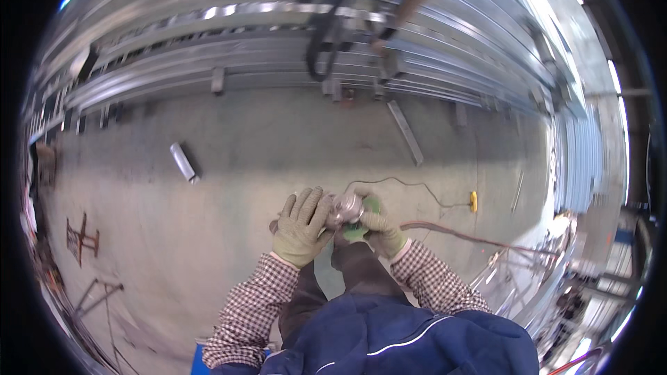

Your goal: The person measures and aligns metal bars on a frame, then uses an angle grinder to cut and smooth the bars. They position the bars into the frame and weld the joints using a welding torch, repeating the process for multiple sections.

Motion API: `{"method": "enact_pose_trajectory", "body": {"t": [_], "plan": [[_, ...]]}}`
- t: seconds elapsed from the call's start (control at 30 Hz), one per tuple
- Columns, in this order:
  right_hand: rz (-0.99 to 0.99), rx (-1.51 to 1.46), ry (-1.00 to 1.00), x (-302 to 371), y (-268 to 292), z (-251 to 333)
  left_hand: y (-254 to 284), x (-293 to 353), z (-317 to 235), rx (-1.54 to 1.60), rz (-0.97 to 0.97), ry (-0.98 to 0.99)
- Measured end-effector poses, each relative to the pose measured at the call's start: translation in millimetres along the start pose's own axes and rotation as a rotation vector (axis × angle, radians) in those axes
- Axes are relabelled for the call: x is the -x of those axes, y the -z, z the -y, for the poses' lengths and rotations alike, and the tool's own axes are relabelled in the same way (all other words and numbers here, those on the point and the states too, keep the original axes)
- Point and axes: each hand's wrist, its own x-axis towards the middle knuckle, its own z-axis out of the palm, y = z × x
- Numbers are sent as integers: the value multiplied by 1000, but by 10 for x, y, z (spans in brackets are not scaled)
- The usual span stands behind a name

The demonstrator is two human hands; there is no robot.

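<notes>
Both my hands wear pale greenish work gloves and come together low in the middle of the view. A tool that looks like an angle grinder point(344, 210), with a rounded silver head and green parts, is between them. My right hand point(385, 234) closes on its right side by the green part. My left hand point(302, 229) lies at its left, fingers stretched out and slightly apart, the thumb side close to the silver head. A small brownish end shows past the left palm; what it belongs to is hidden. Blur hides the tool's finer shape.
A dark cord point(410, 182) runs over the floor to a yellow piece point(474, 201). A reddish hose point(472, 237) leads right. Short metal profiles point(183, 162) lie ahead, below a long stack of metal tubes point(257, 55). A rusty stand point(83, 239) is at left.
</notes>
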Motion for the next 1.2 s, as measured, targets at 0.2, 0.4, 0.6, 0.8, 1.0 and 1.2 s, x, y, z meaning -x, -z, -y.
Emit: {"method": "enact_pose_trajectory", "body": {"t": [0.2, 0.4, 0.6, 0.8, 1.0, 1.2], "plan": [[-133, -501, -40, 1203, 337, -193, 8, -400, -1032, 183, 563, -63], [-105, -215, 10, 2418, 971, 241, -382, -694, -2091, 492, 836, 154], [-198, 257, 227, 3286, 1657, 343, -675, -913, -2980, 775, 1388, 476], [-424, 170, 494, 3712, 2298, 477, -1672, -1190, -3382, 794, 1525, 346], [-656, 112, 512, 3771, 3071, 1065, -2788, -1843, -3580, 802, 1616, 320], [-971, 676, 533, 3988, 3695, 2308, -3395, -2878, -4477, 786, 1683, 501]]}}
